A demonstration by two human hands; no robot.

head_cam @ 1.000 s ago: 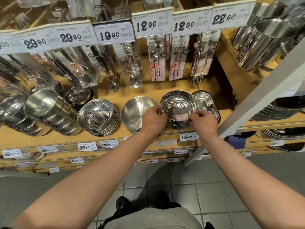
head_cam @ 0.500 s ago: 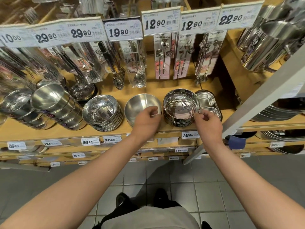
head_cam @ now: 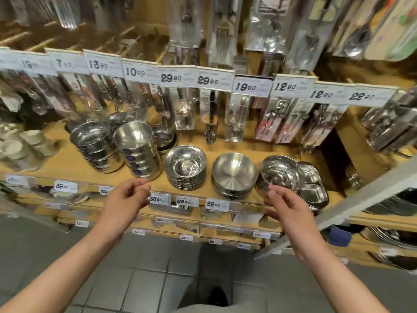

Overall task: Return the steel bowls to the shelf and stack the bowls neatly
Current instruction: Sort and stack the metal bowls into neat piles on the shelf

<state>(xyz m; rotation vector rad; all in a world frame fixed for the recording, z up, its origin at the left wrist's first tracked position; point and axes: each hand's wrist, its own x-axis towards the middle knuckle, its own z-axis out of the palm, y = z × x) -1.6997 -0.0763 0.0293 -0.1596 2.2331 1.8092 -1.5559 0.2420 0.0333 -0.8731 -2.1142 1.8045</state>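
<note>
The steel bowls stand on the wooden shelf (head_cam: 198, 141) in five stacks. Taking the matte bowl stack (head_cam: 234, 175) as landmark: a glossy bowl stack (head_cam: 281, 175) stands just to its right, touching a pile of divided trays (head_cam: 312, 188); a flared bowl stack (head_cam: 185, 167) stands just to its left; further left, two tall straight-walled stacks (head_cam: 137, 150) lean back toward the hanging utensil packs (head_cam: 239, 118).

Handling: the bowls are judged rigid, light singly but noticeably heavier as a stack. Polished walls are likely slippery, and nested bowls may slide or ring against each other. Take hold at opposite points of the rim or outer wall, one hand per side. To shift a whole stack, grip the lowest bowl, not the top one.

Hand state: the left hand (head_cam: 126, 199) hovers in front of the shelf edge, well left of the matte stack, fingers loosely curled and grasping nothing. The right hand (head_cam: 286, 204) hovers just in front of the glossy stack, fingers relaxed, also released.

Change from the earlier frames: both hands were then at the rim of the glossy stack, one on each side. They have since withdrawn toward the person, and the left hand has moved left. The view has swung left and upward, bringing more price labels (head_cam: 135, 72) into frame. The glossy stack now appears to sit tilted; blur prevents confirmation.
</note>
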